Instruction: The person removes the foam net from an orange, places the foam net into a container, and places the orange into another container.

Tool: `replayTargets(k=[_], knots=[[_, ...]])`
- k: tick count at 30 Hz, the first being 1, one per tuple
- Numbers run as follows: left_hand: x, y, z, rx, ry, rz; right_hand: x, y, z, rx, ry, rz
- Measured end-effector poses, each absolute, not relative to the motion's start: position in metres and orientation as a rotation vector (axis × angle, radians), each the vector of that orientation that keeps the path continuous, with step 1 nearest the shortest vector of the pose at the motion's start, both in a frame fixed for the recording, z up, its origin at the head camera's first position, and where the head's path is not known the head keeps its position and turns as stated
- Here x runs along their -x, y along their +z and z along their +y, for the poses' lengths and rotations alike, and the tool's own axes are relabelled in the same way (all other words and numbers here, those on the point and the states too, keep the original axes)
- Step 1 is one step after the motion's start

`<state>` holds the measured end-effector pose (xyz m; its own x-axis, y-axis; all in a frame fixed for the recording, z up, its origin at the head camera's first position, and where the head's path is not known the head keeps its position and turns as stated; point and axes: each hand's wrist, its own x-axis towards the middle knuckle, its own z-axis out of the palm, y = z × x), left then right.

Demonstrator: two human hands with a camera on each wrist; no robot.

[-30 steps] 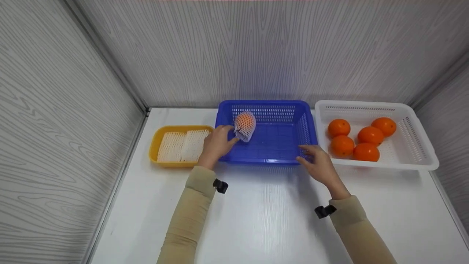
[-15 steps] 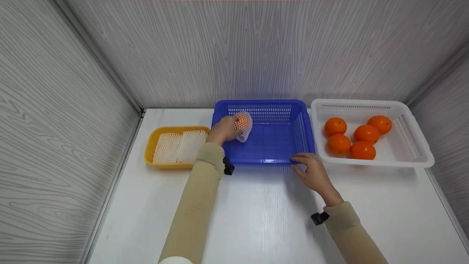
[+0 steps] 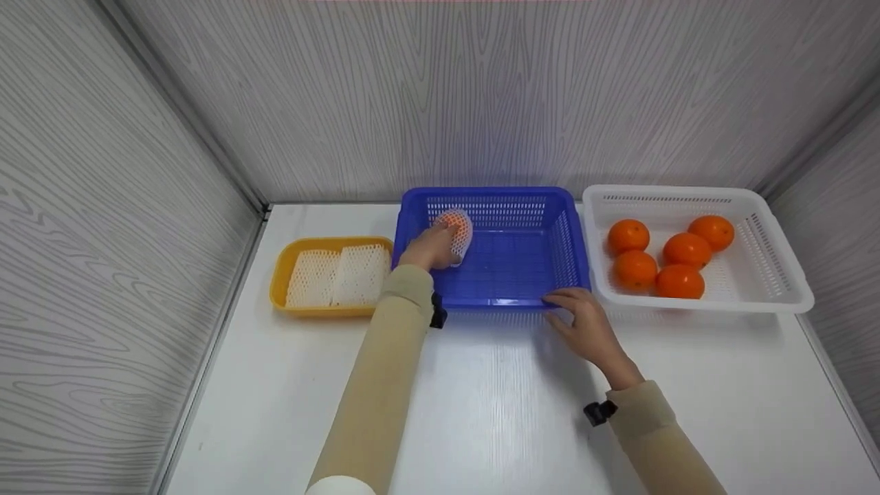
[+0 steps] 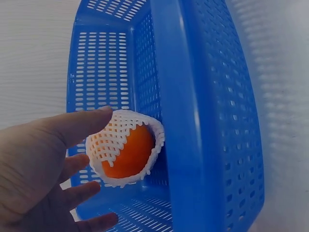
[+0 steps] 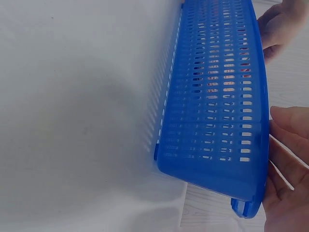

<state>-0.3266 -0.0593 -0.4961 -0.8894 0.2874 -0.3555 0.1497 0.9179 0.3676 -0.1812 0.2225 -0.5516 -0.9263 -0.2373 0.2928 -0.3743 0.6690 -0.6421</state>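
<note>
An orange in a white foam net [image 4: 130, 150] lies in the back left corner of the blue basket [image 3: 509, 275]. Part of its bare peel shows through the net's open end. My left hand [image 3: 430, 247] reaches into the basket at the orange. In the left wrist view its thumb [image 4: 89, 123] meets the net's edge, and the other fingers are spread beside the orange, not closed round it. At the basket's front right rim is my right hand [image 3: 584, 323]. Its fingers rest at the rim, and the right wrist view shows the thumb [image 5: 289, 118] beside it.
Left of the blue basket stands a yellow tray [image 3: 278, 282] with white foam nets [image 3: 361, 275] lying flat. On the right, a white basket [image 3: 770, 295] holds several bare oranges [image 3: 636, 269]. Grey wood-grain walls [image 3: 481, 89] enclose the white table [image 3: 495, 412].
My left hand has moved from the net's open end onto the netted orange, then slightly towards me. The right hand has come down to the basket's front rim and stayed there.
</note>
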Motion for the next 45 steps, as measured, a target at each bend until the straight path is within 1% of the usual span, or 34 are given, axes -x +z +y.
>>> replayTargets(k=[13,17,23,32,45], knots=[[0.3228,-0.4894,-0.0596,-0.351,0.486,2.552,0.1833,-0.5483,0.2248,-0.500,1.090,-2.722],[0.3205,-0.4897,-0.0628,-0.321,0.518,2.514,0.1848,-0.5477,0.2247,-0.502,1.085,-2.719],[0.3230,-0.4902,-0.0619,-0.287,0.450,2.626,0.1864,-0.5475,0.2262,-0.526,1.088,-2.692],[0.3228,-0.4915,-0.0590,-0.345,0.468,2.624,0.1837,-0.5464,0.2259,-0.475,1.097,-2.749],[0.3170,-0.4963,-0.0638,-0.272,0.383,2.705,0.1837,-0.5494,0.2233,-0.445,1.130,-2.734]])
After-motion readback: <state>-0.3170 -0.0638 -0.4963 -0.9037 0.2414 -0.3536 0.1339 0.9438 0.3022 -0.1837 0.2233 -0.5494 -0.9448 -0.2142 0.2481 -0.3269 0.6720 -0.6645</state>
